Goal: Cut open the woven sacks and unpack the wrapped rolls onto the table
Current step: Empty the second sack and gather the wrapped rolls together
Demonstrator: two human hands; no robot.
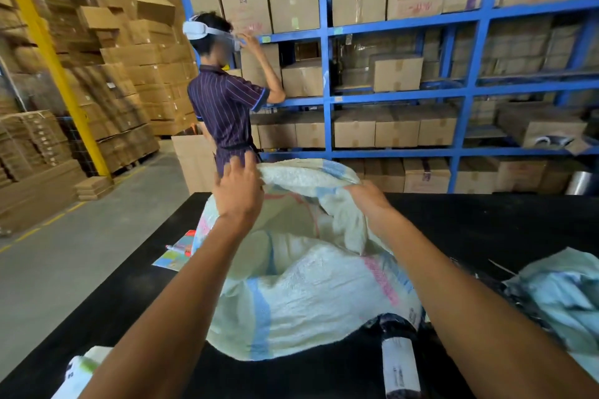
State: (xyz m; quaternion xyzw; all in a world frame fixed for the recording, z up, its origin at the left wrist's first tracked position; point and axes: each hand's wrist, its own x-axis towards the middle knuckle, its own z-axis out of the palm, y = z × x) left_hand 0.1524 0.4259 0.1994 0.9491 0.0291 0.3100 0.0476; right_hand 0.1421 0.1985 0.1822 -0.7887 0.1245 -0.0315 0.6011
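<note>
Sack [304, 295]: laid on the table [486, 223], centre.
Roll [400, 363]: placed before the sack.
Second sack [564, 295]: heaped to the right.
Shelves [460, 91]: set behind the table.
Person [227, 100]: stood before them.

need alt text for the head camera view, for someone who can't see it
Two bare hands work a pale green woven sack lying on a black table: the left hand rests on its far edge, the right hand grips a fold. A dark wrapped roll lies near; another person stands by blue shelving.
</note>
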